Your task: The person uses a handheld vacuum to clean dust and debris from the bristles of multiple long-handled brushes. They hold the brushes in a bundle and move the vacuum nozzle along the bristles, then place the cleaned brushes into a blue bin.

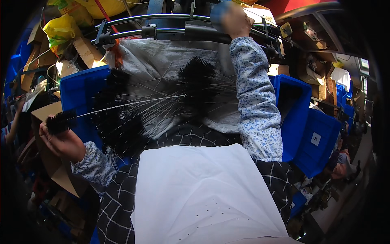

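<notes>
At the far left my left hand (67, 144) closes its fingers round the black bristle end of a twisted-wire brush (134, 104). The brush's pale wire stem runs right, across a pile of similar brushes (197, 81). More black bristle heads (122, 126) lie to the left of the pile, their thin wires crossing over a whitish plastic sheet (146, 57). My right hand (237, 22) reaches up to a machine with metal rails (166, 35). It is beside a blurred, rounded blue part (219, 16); motion blur hides its fingers.
A blue bin (77, 91) stands left of the pile, and blue bins (294, 101) stand on the right. An opened cardboard box (67, 175) is below my left hand. Yellow bags (61, 30) are at the upper left. Parts of other people show at both edges.
</notes>
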Action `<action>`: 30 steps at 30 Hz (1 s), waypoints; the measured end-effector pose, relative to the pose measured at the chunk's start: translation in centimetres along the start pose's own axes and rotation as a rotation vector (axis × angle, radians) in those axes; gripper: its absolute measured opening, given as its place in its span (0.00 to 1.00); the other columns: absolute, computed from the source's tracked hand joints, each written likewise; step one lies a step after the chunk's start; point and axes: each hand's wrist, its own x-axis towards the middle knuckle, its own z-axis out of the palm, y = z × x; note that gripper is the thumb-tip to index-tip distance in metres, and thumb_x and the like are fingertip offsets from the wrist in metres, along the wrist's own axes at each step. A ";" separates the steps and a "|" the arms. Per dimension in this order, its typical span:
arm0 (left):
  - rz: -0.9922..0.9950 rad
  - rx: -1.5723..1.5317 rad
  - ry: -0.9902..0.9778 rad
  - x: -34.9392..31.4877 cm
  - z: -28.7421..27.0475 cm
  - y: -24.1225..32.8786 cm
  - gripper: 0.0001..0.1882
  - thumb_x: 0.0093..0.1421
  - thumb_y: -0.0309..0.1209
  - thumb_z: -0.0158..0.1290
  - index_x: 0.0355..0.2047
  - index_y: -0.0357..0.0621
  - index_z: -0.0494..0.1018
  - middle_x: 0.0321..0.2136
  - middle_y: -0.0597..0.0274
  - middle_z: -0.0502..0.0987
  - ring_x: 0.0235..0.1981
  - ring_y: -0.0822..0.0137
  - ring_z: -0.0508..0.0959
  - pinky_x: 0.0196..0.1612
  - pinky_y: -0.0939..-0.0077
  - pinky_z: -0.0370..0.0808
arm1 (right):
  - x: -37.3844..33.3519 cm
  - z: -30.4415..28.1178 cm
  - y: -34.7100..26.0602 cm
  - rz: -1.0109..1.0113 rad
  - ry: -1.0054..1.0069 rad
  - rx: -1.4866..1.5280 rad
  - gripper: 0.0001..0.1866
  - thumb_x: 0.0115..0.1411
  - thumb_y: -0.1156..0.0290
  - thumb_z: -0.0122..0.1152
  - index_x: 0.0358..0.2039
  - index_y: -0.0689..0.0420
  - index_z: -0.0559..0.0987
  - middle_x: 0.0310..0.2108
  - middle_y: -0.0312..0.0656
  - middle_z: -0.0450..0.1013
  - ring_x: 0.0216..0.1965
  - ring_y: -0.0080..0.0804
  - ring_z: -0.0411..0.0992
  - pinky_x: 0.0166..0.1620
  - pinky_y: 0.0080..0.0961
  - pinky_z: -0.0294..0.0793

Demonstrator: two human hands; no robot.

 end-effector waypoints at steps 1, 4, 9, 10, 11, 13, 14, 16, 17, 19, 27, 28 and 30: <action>-0.089 -0.102 0.007 0.0 0.2 -0.3 0.13 0.55 0.18 0.43 0.42 0.26 0.63 0.41 0.48 0.65 0.39 0.60 0.72 0.43 0.70 0.73 | 0.2 -0.1 1.3 -0.014 0.011 0.092 0.19 0.46 0.65 0.53 0.40 0.57 0.72 0.31 0.47 0.71 0.38 0.44 0.67 0.42 0.37 0.64; -0.465 -0.745 0.111 0.1 -0.3 -0.2 0.15 0.59 0.28 0.39 0.42 0.28 0.63 0.39 0.53 0.66 0.40 0.64 0.71 0.43 0.73 0.72 | 2.1 1.2 5.1 0.024 -0.164 0.071 0.20 0.51 0.53 0.49 0.43 0.46 0.73 0.37 0.41 0.72 0.40 0.40 0.69 0.44 0.39 0.64; -0.701 -1.113 -0.072 -0.2 2.6 3.2 0.11 0.59 0.28 0.39 0.40 0.33 0.63 0.34 0.58 0.69 0.36 0.71 0.71 0.41 0.81 0.68 | 4.6 0.5 9.3 0.010 -0.279 -0.118 0.18 0.55 0.51 0.42 0.41 0.44 0.73 0.40 0.39 0.70 0.43 0.42 0.67 0.45 0.36 0.64; -0.684 -1.134 -0.117 -0.4 2.9 3.9 0.10 0.59 0.28 0.39 0.39 0.34 0.63 0.34 0.57 0.69 0.36 0.72 0.71 0.41 0.80 0.68 | 4.9 0.8 9.8 -0.016 -0.329 -0.120 0.18 0.56 0.51 0.41 0.40 0.45 0.73 0.40 0.40 0.70 0.43 0.42 0.67 0.44 0.34 0.64; -0.687 -1.154 -0.186 -0.5 3.0 4.6 0.10 0.60 0.28 0.39 0.38 0.35 0.63 0.34 0.58 0.69 0.36 0.72 0.71 0.42 0.80 0.68 | 4.4 -0.9 8.6 -0.075 -0.364 -0.082 0.16 0.56 0.54 0.43 0.39 0.46 0.74 0.37 0.42 0.71 0.41 0.41 0.68 0.42 0.33 0.66; -0.696 -1.190 -0.295 -0.9 3.6 5.4 0.09 0.60 0.28 0.38 0.38 0.36 0.62 0.34 0.58 0.69 0.36 0.72 0.71 0.42 0.80 0.68 | 3.5 -4.1 10.0 -0.113 -0.444 0.126 0.14 0.57 0.54 0.43 0.38 0.43 0.75 0.35 0.44 0.72 0.40 0.40 0.68 0.40 0.32 0.67; -0.699 -1.184 -0.334 -1.2 4.0 5.8 0.09 0.60 0.28 0.38 0.37 0.36 0.62 0.34 0.58 0.69 0.36 0.72 0.71 0.42 0.80 0.68 | 2.4 -6.2 9.7 -0.068 -0.467 0.149 0.14 0.57 0.56 0.44 0.38 0.45 0.75 0.34 0.46 0.72 0.36 0.39 0.71 0.38 0.31 0.68; -0.733 -1.224 -0.437 -2.1 5.0 6.1 0.09 0.61 0.28 0.36 0.38 0.36 0.61 0.35 0.58 0.68 0.36 0.72 0.71 0.43 0.79 0.68 | -0.2 -9.9 8.8 0.072 -0.663 0.345 0.13 0.57 0.62 0.48 0.40 0.50 0.74 0.30 0.43 0.73 0.28 0.26 0.71 0.34 0.24 0.70; -0.749 -1.236 -0.493 -2.4 5.2 6.3 0.10 0.61 0.28 0.35 0.39 0.36 0.60 0.36 0.58 0.68 0.37 0.72 0.70 0.44 0.78 0.67 | -1.6 -11.9 5.5 0.245 -0.827 0.525 0.14 0.56 0.65 0.49 0.42 0.52 0.73 0.31 0.40 0.72 0.31 0.25 0.70 0.36 0.23 0.70; -0.781 -1.280 -0.605 -2.7 5.7 7.5 0.10 0.61 0.28 0.34 0.40 0.37 0.60 0.37 0.58 0.68 0.38 0.71 0.70 0.44 0.77 0.68 | -4.1 -12.7 3.0 -0.089 -0.939 0.608 0.17 0.57 0.66 0.49 0.46 0.57 0.69 0.37 0.43 0.70 0.39 0.30 0.68 0.41 0.27 0.69; -0.705 -1.113 -0.841 -5.1 6.3 9.6 0.10 0.62 0.31 0.34 0.39 0.37 0.57 0.32 0.57 0.69 0.35 0.70 0.72 0.38 0.78 0.72 | -11.3 -9.6 -9.6 -0.327 -0.871 0.945 0.14 0.57 0.65 0.46 0.39 0.60 0.70 0.23 0.50 0.70 0.25 0.46 0.70 0.30 0.33 0.69; -0.642 -1.036 -0.870 -4.8 5.6 8.1 0.10 0.62 0.31 0.35 0.38 0.37 0.58 0.32 0.57 0.69 0.36 0.71 0.72 0.37 0.78 0.71 | -10.5 -8.6 -9.3 -0.349 -0.750 0.935 0.14 0.56 0.65 0.47 0.39 0.59 0.71 0.23 0.49 0.71 0.25 0.46 0.70 0.31 0.33 0.69; -0.558 -0.503 -0.922 -4.4 3.8 4.1 0.10 0.61 0.32 0.38 0.37 0.37 0.61 0.31 0.57 0.70 0.35 0.68 0.71 0.36 0.76 0.69 | -6.8 -6.2 -6.2 -0.257 -0.341 0.613 0.14 0.56 0.65 0.48 0.39 0.60 0.72 0.29 0.47 0.72 0.31 0.40 0.70 0.36 0.29 0.69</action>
